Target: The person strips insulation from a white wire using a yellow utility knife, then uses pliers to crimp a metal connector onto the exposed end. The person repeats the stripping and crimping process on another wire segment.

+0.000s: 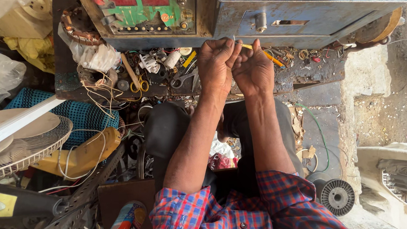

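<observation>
From over the person's head, both forearms reach forward above the lap to the edge of a cluttered workbench (313, 74). The left hand (216, 65) and the right hand (254, 70) are pressed side by side, each curled into a loose fist, and between them they pinch a thin yellow stick (267, 55), perhaps a pencil or sleeved wire, that juts out to the right over the bench. The hands sit close together, it seems, to steady something small; what lies inside the fingers is hidden.

On the bench to the left lie yellow-handled scissors (139, 84) and grey pliers (183, 79), within easy reach among scraps of wire. Behind stands a blue metal box (309, 11), and beside it a green panel (149, 13). A wire spool (337, 196) rests on the floor at right.
</observation>
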